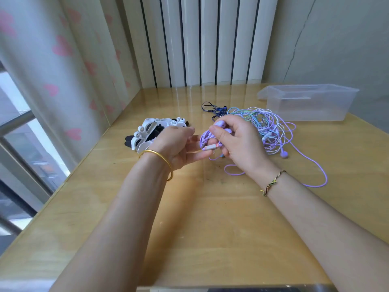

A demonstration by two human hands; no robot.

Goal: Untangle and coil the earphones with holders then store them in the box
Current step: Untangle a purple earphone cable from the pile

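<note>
My right hand point(237, 144) grips a coiled purple earphone point(207, 140), its buds under my thumb and its plug poking out to the left. My left hand point(179, 144) meets the coil with straight fingers that touch its cable loops. A loose purple cable point(315, 167) trails from the coil across the table to the right. Behind my right hand lies a tangled pile of purple, white and teal earphones point(271, 123), with a dark blue earphone point(214, 109) at its far left. Several black and white holders point(147, 133) are heaped behind my left hand. The clear plastic box point(307, 102) stands open at the back right.
The wooden table point(210, 218) has a glossy top; its left edge runs along a curtain point(63, 60) and a window. A white radiator point(206, 39) and a wall stand behind the table.
</note>
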